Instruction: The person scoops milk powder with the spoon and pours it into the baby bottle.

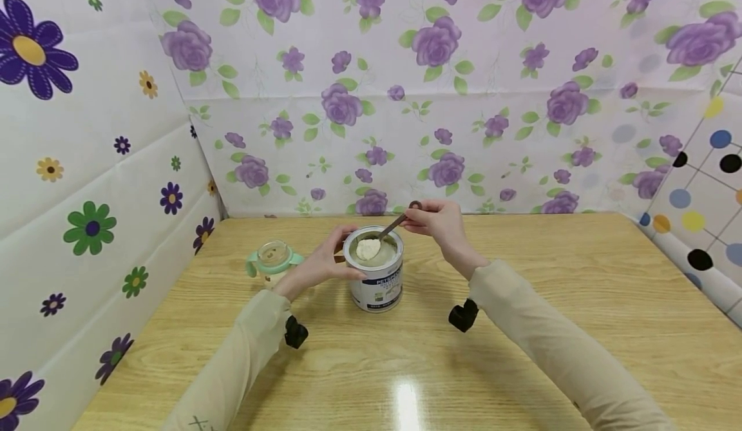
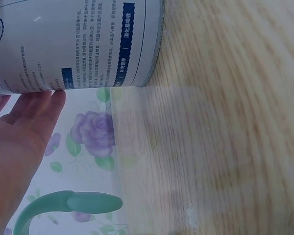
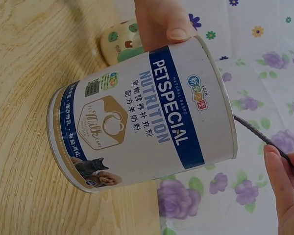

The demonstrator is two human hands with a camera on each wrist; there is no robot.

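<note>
A white and blue milk powder can (image 1: 375,284) stands on the table without a lid, pale powder visible inside. My left hand (image 1: 319,267) holds it from the left, thumb on the near side and fingers behind. In the left wrist view the fingers (image 2: 36,115) lie against the can's printed wall. Between the fingertips of my right hand (image 1: 440,225) is the dark handle of a spoon (image 1: 397,223), slanting down into the can's mouth. Its bowl carries a heap of pale powder (image 1: 368,249). The right wrist view shows the can's front label (image 3: 137,117) and the handle, but not the bowl.
To the left of the can, partly behind my left wrist, is an open-topped cup (image 1: 274,257) with mint-green handles. The wooden table (image 1: 556,289) meets flower-printed sheets (image 1: 377,109) at the back and left. A dotted sheet (image 1: 713,225) borders the right side.
</note>
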